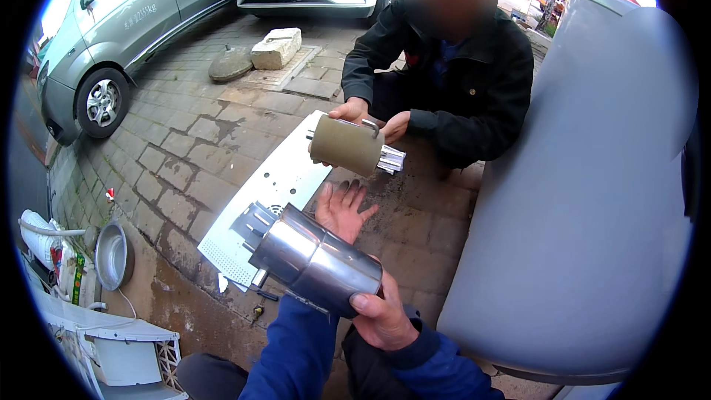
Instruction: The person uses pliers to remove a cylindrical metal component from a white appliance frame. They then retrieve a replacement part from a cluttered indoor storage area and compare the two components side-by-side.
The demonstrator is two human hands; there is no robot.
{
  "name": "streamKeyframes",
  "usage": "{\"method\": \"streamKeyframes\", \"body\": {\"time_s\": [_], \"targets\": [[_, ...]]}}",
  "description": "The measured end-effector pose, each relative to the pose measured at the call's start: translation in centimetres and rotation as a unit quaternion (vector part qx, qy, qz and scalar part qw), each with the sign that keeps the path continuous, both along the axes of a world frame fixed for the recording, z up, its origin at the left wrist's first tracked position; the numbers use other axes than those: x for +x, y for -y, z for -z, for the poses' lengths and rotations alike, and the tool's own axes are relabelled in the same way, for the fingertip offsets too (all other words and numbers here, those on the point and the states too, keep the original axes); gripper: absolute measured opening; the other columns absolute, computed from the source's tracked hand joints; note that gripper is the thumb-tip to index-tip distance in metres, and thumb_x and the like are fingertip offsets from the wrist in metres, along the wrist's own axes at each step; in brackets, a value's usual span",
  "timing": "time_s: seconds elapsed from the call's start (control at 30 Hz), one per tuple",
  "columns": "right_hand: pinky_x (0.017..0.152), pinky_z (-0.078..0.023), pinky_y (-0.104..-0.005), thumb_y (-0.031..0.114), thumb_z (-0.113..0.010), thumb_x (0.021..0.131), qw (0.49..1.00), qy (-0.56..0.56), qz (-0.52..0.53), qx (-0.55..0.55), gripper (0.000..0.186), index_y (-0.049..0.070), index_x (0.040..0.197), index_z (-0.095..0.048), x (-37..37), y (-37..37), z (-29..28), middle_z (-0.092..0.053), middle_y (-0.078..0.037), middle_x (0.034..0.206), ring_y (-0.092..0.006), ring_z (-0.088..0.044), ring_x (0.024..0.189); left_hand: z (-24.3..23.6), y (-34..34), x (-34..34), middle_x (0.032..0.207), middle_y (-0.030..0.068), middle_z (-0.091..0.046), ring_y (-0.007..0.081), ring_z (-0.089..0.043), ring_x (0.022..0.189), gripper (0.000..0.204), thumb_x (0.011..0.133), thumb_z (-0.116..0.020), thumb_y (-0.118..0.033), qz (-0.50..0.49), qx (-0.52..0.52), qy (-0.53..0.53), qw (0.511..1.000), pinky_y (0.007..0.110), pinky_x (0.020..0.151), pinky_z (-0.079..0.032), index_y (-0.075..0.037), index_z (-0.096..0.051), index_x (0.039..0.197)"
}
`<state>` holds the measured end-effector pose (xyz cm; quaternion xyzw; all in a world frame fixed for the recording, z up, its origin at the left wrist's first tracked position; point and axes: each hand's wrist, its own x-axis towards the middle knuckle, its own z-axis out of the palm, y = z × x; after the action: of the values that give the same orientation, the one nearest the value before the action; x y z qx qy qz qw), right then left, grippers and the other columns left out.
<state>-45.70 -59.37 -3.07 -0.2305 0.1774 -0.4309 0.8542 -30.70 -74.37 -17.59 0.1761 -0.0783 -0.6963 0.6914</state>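
My right hand (386, 318) grips the closed end of a shiny metal cylinder (318, 258), which is tilted with its other end up and to the left. Metal prongs and a short pipe stub (259, 278) stick out at that far end. Beyond the cylinder, my left hand (342, 212) is stretched out, palm up with fingers spread, holding nothing. Just past it, a crouching person holds an olive-coloured cylinder (346, 146) in both hands. It has a bent metal hook on top and bright metal parts at its right end.
Under both cylinders lies a white perforated panel (255, 196) on the brick paving. A big grey bin (578, 215) stands close on my right. At left are a metal basin (112, 255) and a white appliance casing (129, 352). Parked cars (141, 26) and a stone block (276, 49) are farther off.
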Motion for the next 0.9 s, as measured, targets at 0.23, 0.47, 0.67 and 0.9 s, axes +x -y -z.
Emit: {"method": "streamKeyframes", "body": {"time_s": [0.23,0.47,0.67,0.9], "targets": [[0.111,-0.042,-0.0359,0.018,-0.082,0.082,0.999,-0.007,0.030,0.016,0.077,-0.001,0.145,-0.042,-1.6,-0.6,0.1,-0.055,-0.013,0.138,-0.0203,-0.055,0.127,6.0,-3.8,-0.2,0.167,0.0089,-0.027,0.0300,-0.018,0.158,0.083,0.094,-0.068,-0.057,-0.001,0.058,0.015,0.998,0.068,0.121,-0.026,-0.009,-0.039,0.155],[0.089,-0.047,-0.0278,0.020,-0.081,0.084,0.999,-0.013,0.018,0.032,0.071,0.001,0.143,-0.045,-1.1,-0.3,1.5,-0.056,-0.009,0.129,-0.0134,-0.055,0.110,7.3,-6.1,1.4,0.166,0.0138,-0.034,0.0343,-0.028,0.155,0.071,0.107,-0.042,-0.057,-0.026,0.007,0.037,0.999,0.063,0.123,-0.025,-0.010,-0.034,0.160],[0.105,-0.046,-0.0341,0.018,-0.080,0.085,0.999,0.008,0.014,0.034,0.071,0.001,0.144,-0.044,-1.0,-0.6,1.0,-0.054,-0.012,0.136,-0.0191,-0.055,0.122,4.9,-8.3,0.7,0.163,0.0148,-0.039,0.0328,-0.036,0.152,0.068,0.110,-0.034,-0.058,-0.071,0.021,0.067,0.995,0.057,0.126,-0.027,-0.010,-0.038,0.158],[0.119,-0.038,-0.0416,0.016,-0.079,0.086,0.999,0.023,0.003,0.035,0.075,-0.002,0.148,-0.041,-0.9,-0.9,0.5,-0.050,-0.018,0.148,-0.0254,-0.051,0.137,5.6,-8.9,3.4,0.141,0.0133,-0.060,0.0309,-0.057,0.131,0.058,0.107,-0.048,-0.055,-0.090,-0.011,0.045,0.995,0.052,0.113,-0.046,-0.010,-0.054,0.144]]}}
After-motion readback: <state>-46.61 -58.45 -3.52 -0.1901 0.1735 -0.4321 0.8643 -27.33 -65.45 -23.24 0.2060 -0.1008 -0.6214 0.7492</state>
